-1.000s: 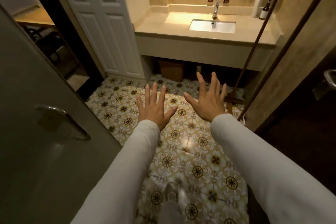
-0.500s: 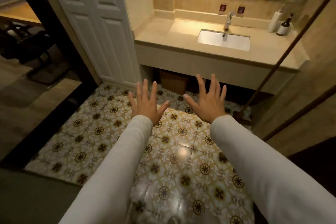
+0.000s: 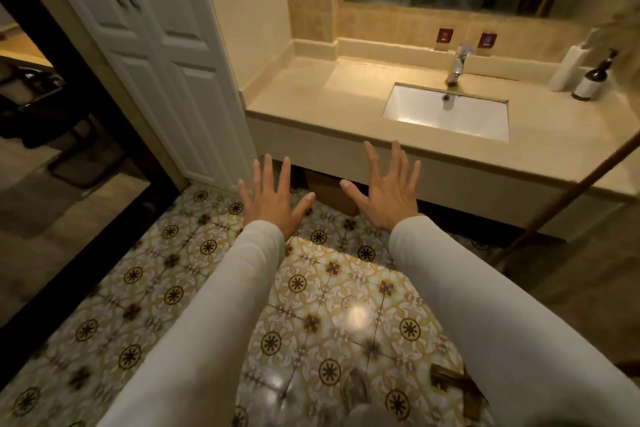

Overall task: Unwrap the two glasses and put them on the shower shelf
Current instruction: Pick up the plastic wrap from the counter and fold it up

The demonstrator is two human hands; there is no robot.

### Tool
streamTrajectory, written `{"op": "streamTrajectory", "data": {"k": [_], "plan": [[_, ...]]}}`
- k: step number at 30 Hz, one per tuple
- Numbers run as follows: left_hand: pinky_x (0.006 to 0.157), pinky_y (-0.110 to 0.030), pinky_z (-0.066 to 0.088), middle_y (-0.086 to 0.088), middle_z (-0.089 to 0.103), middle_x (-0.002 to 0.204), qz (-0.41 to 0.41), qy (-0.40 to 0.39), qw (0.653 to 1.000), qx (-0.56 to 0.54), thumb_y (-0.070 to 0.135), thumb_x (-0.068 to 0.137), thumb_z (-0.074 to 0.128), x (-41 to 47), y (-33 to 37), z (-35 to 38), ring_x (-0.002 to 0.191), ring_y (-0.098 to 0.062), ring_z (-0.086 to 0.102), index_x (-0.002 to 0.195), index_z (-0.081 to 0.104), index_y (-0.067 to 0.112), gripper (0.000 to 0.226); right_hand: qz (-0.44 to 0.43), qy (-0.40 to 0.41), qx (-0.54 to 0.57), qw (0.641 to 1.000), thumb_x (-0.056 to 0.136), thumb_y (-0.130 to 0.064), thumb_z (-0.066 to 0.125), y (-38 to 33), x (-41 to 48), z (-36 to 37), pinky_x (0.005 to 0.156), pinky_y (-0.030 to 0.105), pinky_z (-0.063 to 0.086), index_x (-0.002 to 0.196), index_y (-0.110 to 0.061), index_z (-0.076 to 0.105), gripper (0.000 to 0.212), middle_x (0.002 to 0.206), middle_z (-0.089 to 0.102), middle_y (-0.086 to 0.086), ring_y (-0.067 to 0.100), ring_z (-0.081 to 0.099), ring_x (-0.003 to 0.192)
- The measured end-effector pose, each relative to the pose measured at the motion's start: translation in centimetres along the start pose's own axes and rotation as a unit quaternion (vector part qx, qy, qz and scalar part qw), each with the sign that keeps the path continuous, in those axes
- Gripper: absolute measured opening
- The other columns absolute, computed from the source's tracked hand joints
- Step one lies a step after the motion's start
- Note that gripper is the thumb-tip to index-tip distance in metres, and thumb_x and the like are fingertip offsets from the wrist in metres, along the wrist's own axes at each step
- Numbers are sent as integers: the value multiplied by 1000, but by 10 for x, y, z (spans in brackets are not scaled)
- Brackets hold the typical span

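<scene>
My left hand [image 3: 272, 199] and my right hand [image 3: 384, 192] are stretched out in front of me, palms down, fingers spread, holding nothing. Both hover over the patterned floor tiles [image 3: 329, 288], just short of the front edge of the beige vanity counter [image 3: 311, 104]. Long pale sleeves cover both arms. No wrapped glasses and no shower shelf can be seen in this view.
A white sink [image 3: 446, 113] with a chrome tap [image 3: 457, 66] sits in the counter. A white bottle [image 3: 568, 69] and a dark pump bottle [image 3: 590, 80] stand at its far right. White cabinet doors [image 3: 166, 55] stand left; a brown bin [image 3: 332, 194] sits under the counter.
I have moved forward into the bathroom: the grey door on the left is out of view and the counter is closer. Both hands stay open and spread.
</scene>
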State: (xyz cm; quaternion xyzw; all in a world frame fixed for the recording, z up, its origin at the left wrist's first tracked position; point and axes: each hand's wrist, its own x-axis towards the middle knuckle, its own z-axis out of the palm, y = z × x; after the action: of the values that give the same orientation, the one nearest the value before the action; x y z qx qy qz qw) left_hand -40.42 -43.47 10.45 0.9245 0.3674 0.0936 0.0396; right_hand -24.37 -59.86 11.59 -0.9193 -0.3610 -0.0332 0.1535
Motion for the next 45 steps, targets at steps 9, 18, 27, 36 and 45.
{"op": "streamTrajectory", "data": {"k": [9, 18, 27, 36, 45], "plan": [[119, -60, 0, -5, -10, 167, -33, 1, 999, 20, 81, 85, 9, 156, -5, 13, 153, -28, -11, 155, -12, 33, 87, -25, -23, 24, 999, 89, -85, 19, 1, 168, 29, 122, 63, -9, 160, -41, -4, 86, 170, -3, 21, 37, -4, 157], [119, -59, -5, -3, -15, 167, -22, -18, 1000, 11, 79, 88, 13, 320, -34, 48, 152, -27, -17, 155, -13, 32, 86, -9, -38, 23, 999, 91, -81, 23, -19, 331, 79, 123, 62, -7, 160, -41, -6, 85, 170, -7, 20, 37, -3, 157], [119, -58, -11, -2, -21, 165, -20, -52, 998, -10, 80, 83, 8, 504, -68, 65, 150, -26, -23, 154, -14, 35, 87, 14, -39, 15, 999, 92, -80, 23, -46, 491, 110, 122, 61, -9, 160, -40, -3, 84, 170, -7, 19, 34, -7, 157], [119, -58, -11, -2, -28, 163, -13, -86, 996, 4, 78, 86, 4, 624, -68, 96, 149, -26, -27, 152, -22, 34, 84, 39, -51, 27, 998, 93, -78, 27, -26, 604, 142, 123, 61, -7, 161, -38, -2, 84, 170, -4, 21, 35, -6, 157], [121, -55, -8, -1, -16, 167, -24, -49, 998, 15, 76, 89, 15, 778, -54, 117, 152, -24, -18, 156, -10, 34, 83, 83, -61, 153, 983, 93, -76, 35, 1, 754, 181, 123, 57, -9, 161, -39, 1, 84, 169, -5, 21, 33, -6, 157]]}}
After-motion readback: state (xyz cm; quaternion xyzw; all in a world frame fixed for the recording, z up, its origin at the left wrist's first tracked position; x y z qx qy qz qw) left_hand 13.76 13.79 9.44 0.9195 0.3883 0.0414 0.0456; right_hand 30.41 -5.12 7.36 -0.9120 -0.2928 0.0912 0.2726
